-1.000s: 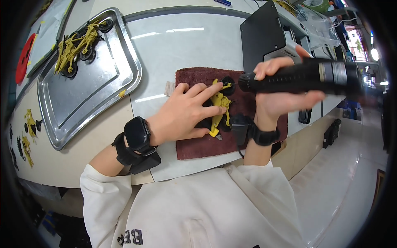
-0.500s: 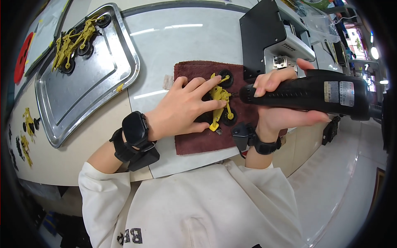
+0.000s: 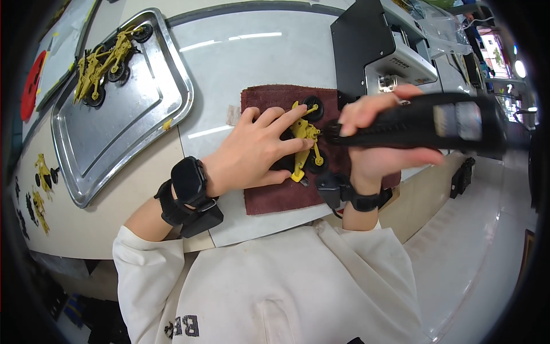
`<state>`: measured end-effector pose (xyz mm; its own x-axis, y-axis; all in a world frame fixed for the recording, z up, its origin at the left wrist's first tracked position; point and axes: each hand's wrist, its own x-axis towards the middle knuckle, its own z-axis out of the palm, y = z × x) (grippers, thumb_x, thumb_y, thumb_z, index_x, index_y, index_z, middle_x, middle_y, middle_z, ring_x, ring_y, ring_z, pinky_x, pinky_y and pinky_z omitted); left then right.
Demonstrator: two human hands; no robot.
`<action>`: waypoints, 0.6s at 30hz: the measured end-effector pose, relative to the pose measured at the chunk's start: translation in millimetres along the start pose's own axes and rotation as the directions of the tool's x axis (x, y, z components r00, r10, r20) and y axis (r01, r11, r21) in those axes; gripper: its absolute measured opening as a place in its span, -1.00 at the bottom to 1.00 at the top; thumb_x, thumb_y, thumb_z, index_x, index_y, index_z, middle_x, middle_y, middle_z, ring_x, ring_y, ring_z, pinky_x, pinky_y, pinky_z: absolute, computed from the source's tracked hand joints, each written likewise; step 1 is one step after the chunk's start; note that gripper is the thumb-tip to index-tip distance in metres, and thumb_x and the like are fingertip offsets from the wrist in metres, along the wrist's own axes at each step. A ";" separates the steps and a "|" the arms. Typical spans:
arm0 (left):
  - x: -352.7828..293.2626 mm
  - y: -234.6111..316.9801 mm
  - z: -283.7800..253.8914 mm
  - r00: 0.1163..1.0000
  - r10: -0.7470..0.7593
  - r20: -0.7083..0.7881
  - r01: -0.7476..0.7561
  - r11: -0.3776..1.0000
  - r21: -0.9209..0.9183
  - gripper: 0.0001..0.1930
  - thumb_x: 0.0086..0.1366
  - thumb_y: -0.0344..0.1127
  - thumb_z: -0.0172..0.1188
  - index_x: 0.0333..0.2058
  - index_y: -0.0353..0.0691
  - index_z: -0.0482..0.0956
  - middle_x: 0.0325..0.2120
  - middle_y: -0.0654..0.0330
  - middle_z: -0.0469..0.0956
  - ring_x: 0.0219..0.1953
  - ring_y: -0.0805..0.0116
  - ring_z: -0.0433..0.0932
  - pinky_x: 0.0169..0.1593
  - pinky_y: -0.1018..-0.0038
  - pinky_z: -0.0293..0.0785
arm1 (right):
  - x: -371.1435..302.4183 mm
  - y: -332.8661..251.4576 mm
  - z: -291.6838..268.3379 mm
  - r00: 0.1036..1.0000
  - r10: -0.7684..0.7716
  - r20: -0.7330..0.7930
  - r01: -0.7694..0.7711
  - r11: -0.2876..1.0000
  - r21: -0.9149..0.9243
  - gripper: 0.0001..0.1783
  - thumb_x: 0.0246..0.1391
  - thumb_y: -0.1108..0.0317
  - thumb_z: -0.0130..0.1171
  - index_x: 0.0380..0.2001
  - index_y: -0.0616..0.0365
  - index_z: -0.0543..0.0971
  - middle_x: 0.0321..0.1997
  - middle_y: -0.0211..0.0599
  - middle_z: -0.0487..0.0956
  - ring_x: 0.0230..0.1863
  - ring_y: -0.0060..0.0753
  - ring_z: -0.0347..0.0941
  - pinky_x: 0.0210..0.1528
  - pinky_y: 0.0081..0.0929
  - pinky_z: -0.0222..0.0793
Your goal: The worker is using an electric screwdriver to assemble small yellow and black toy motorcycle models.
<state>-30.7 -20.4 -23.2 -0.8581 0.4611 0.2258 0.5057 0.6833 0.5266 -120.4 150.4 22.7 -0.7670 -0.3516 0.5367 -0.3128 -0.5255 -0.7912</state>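
A yellow toy vehicle frame [image 3: 302, 132] with black wheels rests on its side on a dark red cloth [image 3: 269, 200]. My left hand [image 3: 258, 140] holds it down, fingers spread across the frame and thumb at its near side. From the right, my right hand [image 3: 372, 123] grips a black electric screwdriver [image 3: 412, 123], held nearly level. The screwdriver's tip end meets the right side of the frame, by the middle joint. Motion smears the tool's body, and my left fingers cover part of the frame.
At the left lies a metal tray [image 3: 137, 109] bearing several yellow toy frames [image 3: 106, 66]. More yellow and black parts [image 3: 40, 200] lie at the table's left edge. A black and silver machine [image 3: 366, 57] stands behind my right hand.
My right hand has brought the screwdriver left, its tip end now against the toy frame. My left hand keeps its place on the frame.
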 end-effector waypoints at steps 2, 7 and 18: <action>1.6 1.9 -2.2 1.000 -0.015 -0.001 0.015 1.000 0.001 -0.40 -0.21 -0.20 0.34 -0.05 0.15 0.48 0.23 0.10 0.10 0.01 0.13 0.28 -0.08 0.28 0.18 | 3.8 -29.9 7.9 0.962 -0.182 -0.202 0.199 0.978 0.068 0.15 -0.27 -0.67 -0.36 0.03 0.24 0.18 -0.61 -0.18 0.42 -0.71 -0.34 0.32 -0.65 -0.37 0.27; 4.0 8.3 -12.4 0.998 -0.026 -0.064 0.019 0.994 -0.104 -0.31 -0.23 -0.08 0.35 0.00 0.02 0.40 0.16 0.00 0.18 0.01 0.08 0.28 -0.04 0.26 0.14 | 6.4 -85.6 -21.3 0.867 -0.389 -0.311 0.312 0.911 -0.270 0.09 -0.20 -0.64 -0.35 0.05 0.19 0.19 -0.61 -0.21 0.37 -0.72 -0.38 0.20 -0.65 -0.40 0.13; 14.0 46.0 -4.3 0.944 -0.196 -0.266 0.215 0.976 0.044 -0.12 -0.36 -0.32 0.31 0.07 -0.39 0.21 -0.24 0.02 0.31 -0.23 0.11 0.30 -0.20 0.34 0.21 | -30.9 -14.6 -17.1 0.947 -0.132 -0.293 0.002 0.915 -0.404 0.08 -0.07 -0.50 -0.25 0.15 0.33 -0.02 -0.63 -0.24 0.37 -0.72 -0.44 0.30 -0.63 -0.55 0.36</action>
<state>-19.8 15.0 7.7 -0.9327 0.1503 0.3278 0.3124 0.7909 0.5262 -101.7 182.1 12.6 -0.8491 -0.0370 0.5269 -0.5145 -0.1681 -0.8409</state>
